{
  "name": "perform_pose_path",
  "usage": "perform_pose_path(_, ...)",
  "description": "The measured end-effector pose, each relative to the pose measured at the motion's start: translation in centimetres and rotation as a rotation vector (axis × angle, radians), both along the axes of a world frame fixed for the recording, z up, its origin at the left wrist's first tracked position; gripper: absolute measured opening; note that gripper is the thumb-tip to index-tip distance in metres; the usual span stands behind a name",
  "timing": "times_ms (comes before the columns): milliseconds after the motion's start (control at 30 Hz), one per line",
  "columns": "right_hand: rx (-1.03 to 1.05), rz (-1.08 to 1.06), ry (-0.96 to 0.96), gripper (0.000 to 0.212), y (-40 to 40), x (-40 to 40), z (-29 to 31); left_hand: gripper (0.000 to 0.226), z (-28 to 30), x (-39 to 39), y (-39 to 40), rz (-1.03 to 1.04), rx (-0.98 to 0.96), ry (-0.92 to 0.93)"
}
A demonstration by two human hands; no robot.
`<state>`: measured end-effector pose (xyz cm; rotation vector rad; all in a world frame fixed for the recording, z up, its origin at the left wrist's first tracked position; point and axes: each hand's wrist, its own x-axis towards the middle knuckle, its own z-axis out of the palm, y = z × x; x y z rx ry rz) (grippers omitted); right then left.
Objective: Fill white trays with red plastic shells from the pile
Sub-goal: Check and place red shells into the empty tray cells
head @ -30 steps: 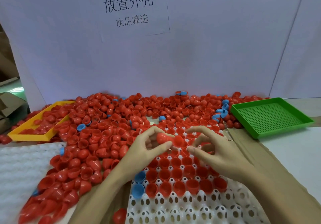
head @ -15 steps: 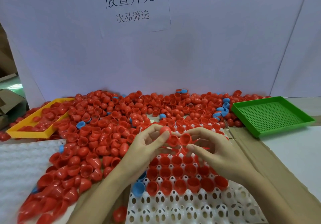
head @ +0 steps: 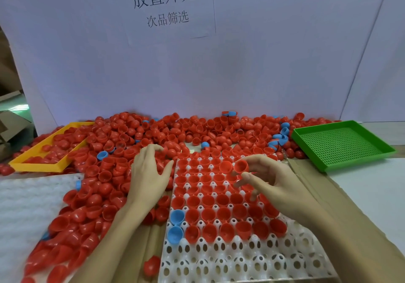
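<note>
Left hand (head: 149, 173) fingers curled into red pile (head: 105, 173), right hand (head: 269, 179) pinching red shell (head: 241, 165)

The left hand (head: 151, 173) covers the shells beneath it, and its fingertips sink into the red pile (head: 122, 151), so whether they hold anything cannot be told. The right hand (head: 269, 179) hides several cells of the white tray (head: 219, 258), whose near edge is cut off by the frame. Shells at the near left (head: 43, 256) are smeared by blur. The yellow tray (head: 37, 164) is half buried under shells. The sign (head: 163, 6) loses its top edge.
</note>
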<state>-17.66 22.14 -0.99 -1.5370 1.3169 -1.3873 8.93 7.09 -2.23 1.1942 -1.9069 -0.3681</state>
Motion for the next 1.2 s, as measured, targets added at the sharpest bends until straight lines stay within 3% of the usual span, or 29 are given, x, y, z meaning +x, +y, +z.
perform_pose_path(233,0.005,0.024,-0.024,0.024,0.0,0.4,0.0,0.027,0.7,-3.2,3.6,-0.163,-0.213,-0.041)
perform_pose_path(400,-0.018,0.035,0.01,0.028,0.2,0.9,0.2,0.022,1.2,-4.9,6.7,-0.538,0.015,0.121)
perform_pose_path(633,0.007,0.087,0.307,0.032,0.6,0.5,0.2,0.016,0.1,-5.4,6.9,-0.523,0.281,0.283)
perform_pose_path(733,-0.033,0.036,0.379,0.037,0.7,0.2,0.6,0.019,0.0,-5.3,6.7,-0.513,0.298,0.244)
perform_pose_path(967,-0.089,-0.435,0.548,0.026,0.9,-1.3,1.3,0.013,0.8,-7.3,9.2,-0.562,0.095,0.074)
perform_pose_path(1200,-0.057,-0.504,0.479,0.025,1.1,-2.5,1.5,0.011,1.3,-13.2,13.1,-0.668,-0.027,-0.141)
